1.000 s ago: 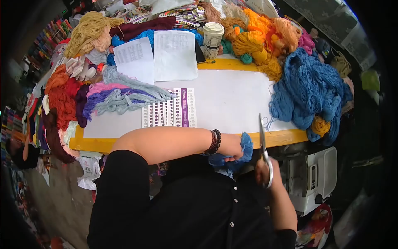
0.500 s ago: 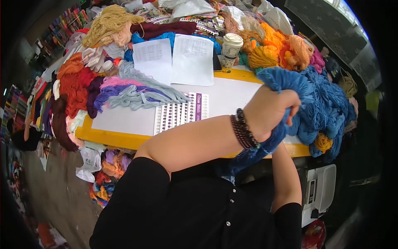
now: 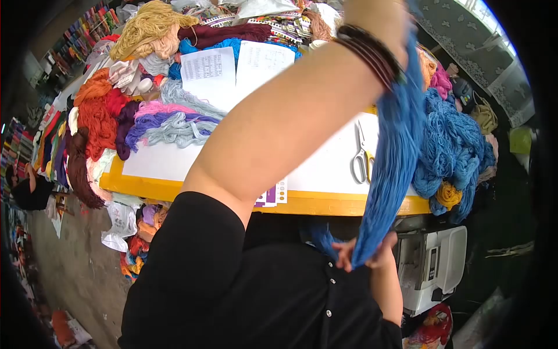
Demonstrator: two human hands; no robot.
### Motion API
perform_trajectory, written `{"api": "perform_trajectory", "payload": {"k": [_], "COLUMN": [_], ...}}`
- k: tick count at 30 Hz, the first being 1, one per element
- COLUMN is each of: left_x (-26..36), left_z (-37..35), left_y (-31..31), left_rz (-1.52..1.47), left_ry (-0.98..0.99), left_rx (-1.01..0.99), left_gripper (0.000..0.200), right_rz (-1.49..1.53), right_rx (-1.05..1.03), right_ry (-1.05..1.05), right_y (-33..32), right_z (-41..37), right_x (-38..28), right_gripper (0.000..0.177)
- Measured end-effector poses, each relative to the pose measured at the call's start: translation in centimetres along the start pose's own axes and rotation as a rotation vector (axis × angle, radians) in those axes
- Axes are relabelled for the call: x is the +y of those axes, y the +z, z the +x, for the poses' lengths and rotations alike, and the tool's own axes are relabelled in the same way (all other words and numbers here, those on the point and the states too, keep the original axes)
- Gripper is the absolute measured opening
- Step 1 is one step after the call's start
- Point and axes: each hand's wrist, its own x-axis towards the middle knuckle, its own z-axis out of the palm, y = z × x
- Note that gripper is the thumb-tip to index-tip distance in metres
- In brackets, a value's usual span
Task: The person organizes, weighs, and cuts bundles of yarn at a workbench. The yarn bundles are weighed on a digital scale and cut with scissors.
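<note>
The scissors [image 3: 361,152] are no longer sitting in the right hand [image 3: 383,251]; they are now lying on the white top of the surface [image 3: 325,202], so neither hand seems to be carrying a tool and both are attending to the blue yarn hank [image 3: 395,157]. The hank is no longer bunching up around the left hand [image 3: 381,14]; it is stretching in a long, nearly straight fall from the top of the view to the waist, passing in front of the surface's yellow edge.

The left arm is slanting steeply upward, with dark bracelets [image 3: 372,55] circling its wrist. Its hand is blurring and running past the top edge; the fingers are not showing, but the hank is hanging from it, so it is presumably grasping the upper end. The right hand is touching the lower end, in front of the black shirt [image 3: 273,291]; yarn is covering some fingers, and I cannot tell whether they are closing.
</note>
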Motion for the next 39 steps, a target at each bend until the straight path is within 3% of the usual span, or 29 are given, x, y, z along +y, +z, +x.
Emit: {"api": "perform_trajectory", "payload": {"k": [1, 2, 3, 4, 5, 7, 9, 10, 11, 12, 13, 15, 22, 23, 25, 26, 29, 30, 35, 37, 39], "left_x": [-0.2, -0.5, -5.2, -10.3, -9.5, -12.2, -17.3, -18.3, -13.6, -15.3, -11.6, -9.7, -11.4, -11.8, -12.0, -11.7, -10.9, -10.7, -11.5, -12.3, -12.5], "left_z": [1.0, 2.0, 3.1, 4.0, 0.2, -5.8, -12.7, -16.6, -20.0, -23.5, -24.2, -26.5, -29.7, -30.1, -30.2, -29.6, -29.3, -28.9, -29.0, -29.9, -30.0], "left_y": [-1.8, -3.6, -5.0, -5.6, -5.1, -5.3, -5.6, -4.7, -3.7, -3.2, -2.2, -0.8, -1.0, -1.3, -1.9, -1.9, -1.3, -1.0, -1.6, -1.9, -1.9], "left_rz": [0.191, 0.374, -0.156, -0.312, -0.206, 0.695, 0.538, 0.761, 0.637, 0.443, 0.310, 0.270, 0.251, 0.303, 0.421, 0.342, 0.176, 0.117, 0.083, 0.078, 0.049], "left_ry": [0.005, 0.018, -0.209, -0.392, -0.459, -0.441, -0.540, -0.460, -0.556, -0.191, -0.482, -0.516, -0.513, -0.493, -0.376, -0.467, -0.566, -0.721, -0.684, -0.581, -0.636], "left_rx": [-0.041, -0.081, 0.177, 0.265, 0.248, -0.031, -0.593, -0.780, -0.898, -1.063, -1.295, -1.467, -1.459, -1.378, -1.253, -1.340, -1.338, -1.361, -1.428, -1.450, -1.430], "left_gripper": [0.015, 0.021, 0.024, 0.030, 0.020, 0.032, 0.071, 0.078, 0.062, 0.047, 0.042, 0.048, 0.033, 0.030, 0.029, 0.031, 0.034, 0.036, 0.028, 0.025, 0.025], "right_rz": [0.010, -0.067, -0.141, -0.211, -0.242, -0.232, -0.219, -0.215, -0.202, -0.196, -0.198, -0.189, -0.173, -0.116, -0.129, -0.130, -0.128, -0.127, -0.118, -0.116, -0.110], "right_rx": [-0.034, -0.116, -0.196, -0.272, -0.346, -0.435, -0.486, -0.501, -0.509, -0.522, -0.522, -0.524, -0.537, -0.520, -0.516, -0.508, -0.495, -0.492, -0.461, -0.447, -0.426], "right_ry": [0.014, -0.021, -0.062, -0.108, -0.153, -0.203, -0.219, -0.222, -0.221, -0.224, -0.220, -0.216, -0.216, -0.232, -0.235, -0.239, -0.244, -0.247, -0.270, -0.282, -0.300], "right_y": [0.6, -0.2, -0.9, -1.6, -1.1, 1.0, 2.8, 3.5, 4.0, 4.6, 4.2, 4.6, 5.9, 5.9, 6.1, 6.2, 6.4, 6.6, 6.7, 6.7, 6.7], "right_z": [-1.9, -4.1, -6.3, -8.5, -10.4, -11.9, -12.3, -12.3, -12.0, -11.4, -11.2, -10.6, -9.2, -9.4, -9.1, -9.0, -8.9, -8.8, -8.2, -8.0, -7.7], "right_x": [0.2, 0.4, 0.6, 0.8, 0.4, -0.6, -1.3, -1.6, -1.6, -2.1, -1.7, -1.7, -1.6, -1.3, -1.3, -1.3, -1.5, -1.4, -1.4, -1.5, -1.5], "right_gripper": [0.101, 0.088, 0.076, 0.063, 0.062, 0.059, 0.056, 0.054, 0.053, 0.052, 0.050, 0.047, 0.037, 0.049, 0.048, 0.048, 0.047, 0.047, 0.045, 0.044, 0.044]}}
